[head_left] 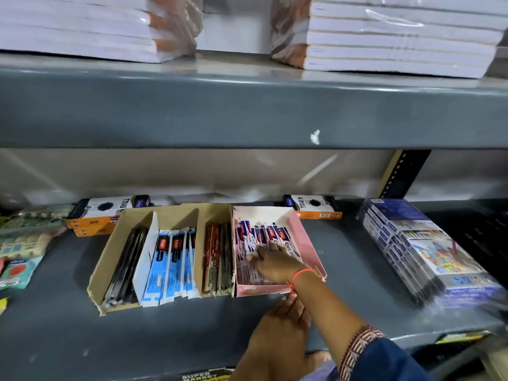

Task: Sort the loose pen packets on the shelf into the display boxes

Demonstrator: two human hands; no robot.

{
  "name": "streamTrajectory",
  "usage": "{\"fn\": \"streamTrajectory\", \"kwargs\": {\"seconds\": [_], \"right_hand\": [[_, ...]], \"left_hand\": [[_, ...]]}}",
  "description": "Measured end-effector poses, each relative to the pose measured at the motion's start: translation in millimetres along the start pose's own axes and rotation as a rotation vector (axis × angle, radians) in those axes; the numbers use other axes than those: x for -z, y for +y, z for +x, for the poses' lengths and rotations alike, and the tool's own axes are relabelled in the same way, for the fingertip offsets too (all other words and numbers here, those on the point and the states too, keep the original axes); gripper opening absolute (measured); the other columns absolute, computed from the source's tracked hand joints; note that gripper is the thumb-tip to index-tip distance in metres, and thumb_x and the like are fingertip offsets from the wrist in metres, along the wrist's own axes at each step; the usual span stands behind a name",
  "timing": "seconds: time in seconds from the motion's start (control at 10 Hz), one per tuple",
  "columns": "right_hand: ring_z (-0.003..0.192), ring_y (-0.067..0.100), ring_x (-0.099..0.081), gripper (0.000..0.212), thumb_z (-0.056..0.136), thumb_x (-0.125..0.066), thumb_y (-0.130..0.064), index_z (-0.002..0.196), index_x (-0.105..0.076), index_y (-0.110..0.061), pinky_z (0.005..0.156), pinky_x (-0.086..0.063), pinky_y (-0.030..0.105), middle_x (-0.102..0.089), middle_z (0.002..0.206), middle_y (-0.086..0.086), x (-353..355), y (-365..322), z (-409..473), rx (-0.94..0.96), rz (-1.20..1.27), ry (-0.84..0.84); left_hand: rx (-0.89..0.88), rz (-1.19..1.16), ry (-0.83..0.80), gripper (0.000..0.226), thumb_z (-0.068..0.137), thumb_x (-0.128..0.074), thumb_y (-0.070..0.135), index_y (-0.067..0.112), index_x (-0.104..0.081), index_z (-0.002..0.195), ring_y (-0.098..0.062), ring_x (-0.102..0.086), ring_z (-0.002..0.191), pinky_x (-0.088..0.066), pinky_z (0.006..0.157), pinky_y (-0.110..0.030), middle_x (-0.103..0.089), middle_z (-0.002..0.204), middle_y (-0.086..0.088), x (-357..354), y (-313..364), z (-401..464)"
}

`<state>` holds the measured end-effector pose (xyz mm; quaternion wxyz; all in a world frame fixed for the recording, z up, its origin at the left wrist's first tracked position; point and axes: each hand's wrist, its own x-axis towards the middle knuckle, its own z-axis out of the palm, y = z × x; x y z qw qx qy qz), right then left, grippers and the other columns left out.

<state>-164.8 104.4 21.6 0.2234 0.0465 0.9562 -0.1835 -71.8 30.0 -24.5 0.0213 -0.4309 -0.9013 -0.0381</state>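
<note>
Stationery shop: stocked steel shelf [247, 111]

Single head view, looking forward and down, close to grey shelf [55, 320], hands low in frame

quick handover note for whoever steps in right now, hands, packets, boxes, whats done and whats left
Right hand: reaching into the pink box, fingers on the purple-and-white packets; grip unclear.
Left hand: low at the shelf's front edge, under the right forearm, apparently empty.
Cardboard box: black packets left, blue packets middle, red packets right.
Done: packets visible stand in boxes by colour.
Left: tidy the pink box; no loose pen packets clearly visible on the grey shelf.
</note>
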Motion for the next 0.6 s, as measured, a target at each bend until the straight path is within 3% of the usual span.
{"fn": "streamTrajectory", "kwargs": {"seconds": [0.1,0.2,0.3,0.4,0.6], "right_hand": [[0.147,0.034,0.007,0.063,0.096,-0.024,-0.051,0.151,-0.01,-0.023,0.119,-0.01,0.055,0.004,0.161,0.01,0.3,-2.8,-4.6,-0.013,0.005,0.058],[0.147,0.033,0.005,0.06,0.096,-0.025,-0.049,0.15,-0.013,-0.025,0.119,-0.012,0.054,0.002,0.161,0.009,-0.3,-4.9,-18.2,-0.03,0.021,0.15],[0.148,0.032,0.003,0.059,0.096,-0.026,-0.047,0.149,-0.017,-0.024,0.118,-0.013,0.052,-0.002,0.161,0.009,-2.2,-2.2,-40.4,-0.048,-0.015,0.243],[0.148,0.029,0.0,0.058,0.096,-0.028,-0.045,0.149,-0.018,-0.024,0.118,-0.014,0.05,-0.005,0.161,0.007,-8.3,10.8,-67.8,-0.074,-0.044,0.332],[0.149,0.027,0.001,0.059,0.098,-0.028,-0.038,0.151,-0.011,-0.021,0.118,-0.012,0.049,-0.005,0.161,0.006,-22.3,61.2,-121.3,-0.113,-0.186,0.436]], "left_hand": [[-0.051,-0.052,0.037,0.076,0.08,-0.045,0.059,0.011,-0.04,0.138,-0.021,-0.035,0.133,-0.019,0.111,-0.029,-0.044,0.143,-0.011,-10.7,-5.3,1.3],[-0.051,-0.099,0.001,0.073,0.088,-0.039,0.048,0.007,-0.017,0.145,-0.028,-0.016,0.139,-0.003,0.113,-0.033,-0.022,0.152,-0.016,-16.6,-5.9,2.1],[-0.034,-0.065,0.048,0.066,0.088,-0.04,0.049,0.008,-0.033,0.138,-0.03,-0.028,0.133,-0.013,0.11,-0.037,-0.037,0.145,-0.016,-15.5,-4.6,0.6],[-0.042,-0.065,0.077,0.069,0.088,-0.039,0.056,0.008,-0.033,0.138,-0.026,-0.028,0.133,-0.013,0.11,-0.033,-0.037,0.145,-0.014,-11.9,-2.4,-2.5],[0.147,-0.111,0.038,0.071,0.093,-0.031,0.053,0.01,-0.01,0.146,-0.023,-0.013,0.141,-0.006,0.114,-0.032,-0.012,0.156,-0.011,-20.3,5.5,-36.7]]}}
